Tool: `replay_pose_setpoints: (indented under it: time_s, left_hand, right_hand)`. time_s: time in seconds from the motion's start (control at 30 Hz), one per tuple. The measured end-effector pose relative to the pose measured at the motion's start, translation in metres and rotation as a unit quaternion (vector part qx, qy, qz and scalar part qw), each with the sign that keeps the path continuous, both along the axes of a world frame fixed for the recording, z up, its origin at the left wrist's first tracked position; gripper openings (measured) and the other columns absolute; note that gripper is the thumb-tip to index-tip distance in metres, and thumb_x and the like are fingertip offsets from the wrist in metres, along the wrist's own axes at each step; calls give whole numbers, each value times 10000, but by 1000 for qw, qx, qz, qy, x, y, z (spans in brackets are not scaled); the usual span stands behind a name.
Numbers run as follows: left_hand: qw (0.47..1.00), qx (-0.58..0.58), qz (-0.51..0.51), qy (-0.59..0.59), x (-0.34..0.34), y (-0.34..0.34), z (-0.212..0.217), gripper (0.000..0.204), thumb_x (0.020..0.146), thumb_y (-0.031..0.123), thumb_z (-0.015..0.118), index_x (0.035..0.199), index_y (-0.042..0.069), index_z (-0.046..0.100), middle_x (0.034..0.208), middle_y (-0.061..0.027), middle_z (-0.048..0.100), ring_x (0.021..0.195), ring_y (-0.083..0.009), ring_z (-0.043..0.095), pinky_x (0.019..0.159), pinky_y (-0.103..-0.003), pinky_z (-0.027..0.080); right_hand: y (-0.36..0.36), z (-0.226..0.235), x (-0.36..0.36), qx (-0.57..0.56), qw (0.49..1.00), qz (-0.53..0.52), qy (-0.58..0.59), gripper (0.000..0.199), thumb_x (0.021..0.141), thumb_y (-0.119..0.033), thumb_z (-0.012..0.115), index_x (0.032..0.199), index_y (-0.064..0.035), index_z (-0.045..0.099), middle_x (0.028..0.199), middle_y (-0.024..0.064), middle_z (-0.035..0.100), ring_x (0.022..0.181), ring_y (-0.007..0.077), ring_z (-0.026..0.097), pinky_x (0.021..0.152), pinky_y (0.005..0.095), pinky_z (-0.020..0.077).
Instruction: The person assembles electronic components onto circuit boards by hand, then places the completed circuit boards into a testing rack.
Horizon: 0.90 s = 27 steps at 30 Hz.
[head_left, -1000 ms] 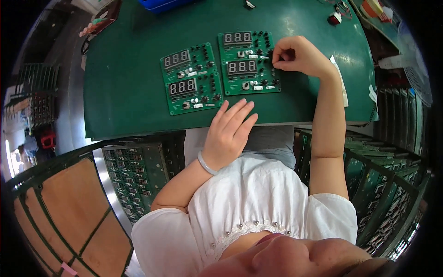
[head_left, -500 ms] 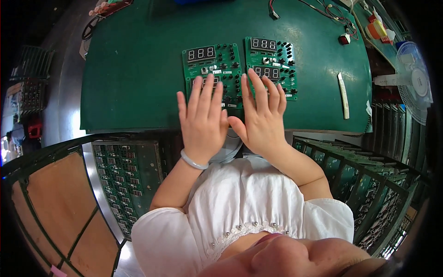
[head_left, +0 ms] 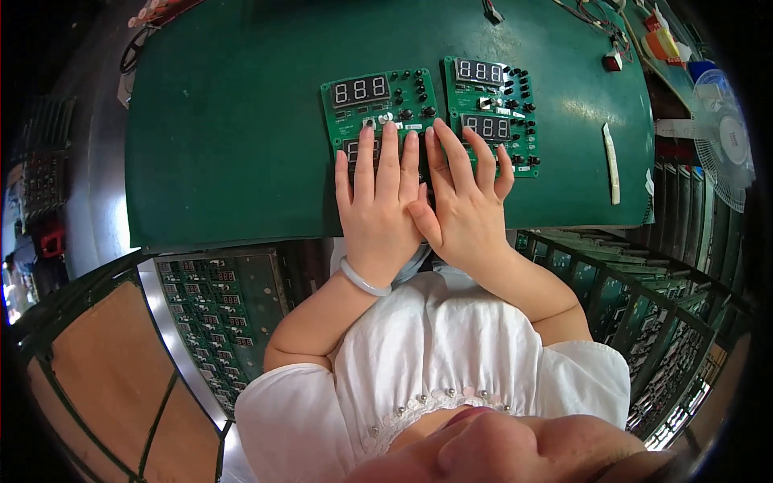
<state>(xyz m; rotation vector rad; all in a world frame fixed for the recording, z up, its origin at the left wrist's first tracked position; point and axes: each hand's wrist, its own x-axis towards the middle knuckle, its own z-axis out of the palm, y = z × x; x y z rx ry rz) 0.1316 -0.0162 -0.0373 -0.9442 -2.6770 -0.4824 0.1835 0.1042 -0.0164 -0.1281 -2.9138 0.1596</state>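
Observation:
Two green circuit boards lie side by side on the green tabletop, each with two digit displays and rows of black parts. My left hand (head_left: 380,193) rests with fingers outstretched over the near half of the left circuit board (head_left: 358,121), hiding most of its lower display. Beside it, my right hand (head_left: 465,197) has its fingers spread; their tips lie at the near left part of the right circuit board (head_left: 475,101). The thumbs come together between the hands. Neither hand grips anything. A pale bangle (head_left: 365,278) circles my left wrist.
A pale, narrow strip-like tool (head_left: 612,165) lies on the green table (head_left: 233,137) at right. Wires with a connector (head_left: 613,61) are at the far right, near a white fan (head_left: 725,141). Racks of boards (head_left: 211,318) stand at both sides below the table.
Both hands have come down onto the boards, the left one shifting right toward the other. The whole view has shifted slightly, with the boards appearing a little farther right.

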Motion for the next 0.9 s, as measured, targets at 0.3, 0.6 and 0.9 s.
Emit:
replay_pose_setpoints:
  time_s: [0.3,0.6,0.9]
  left_hand:
    - [1000,-18,-3,7,3,-3,2,544,866,233,551,1398,126,515,1472,-91,440,1385,-314,371,1137,-509,262]
    - [994,101,-23,38,1,-3,-15,462,954,206,463,1351,-27,433,1437,-213,423,1351,-372,415,1128,-538,290]
    - [995,79,-37,45,3,-4,-8,406,921,184,511,1268,-25,527,1376,-218,487,1317,-386,456,1108,-545,301]
  right_hand:
    - [0,10,5,-25,1000,-10,-3,664,894,-518,464,1338,-29,536,1418,131,447,1334,322,342,1113,532,62]
    - [1,4,-2,-50,997,-22,61,571,861,-462,509,1279,-82,588,1398,115,462,1290,312,380,1103,522,94]
    - [10,4,-5,94,993,20,66,498,844,-431,542,1167,-73,663,1272,48,536,1219,240,465,1114,524,157]
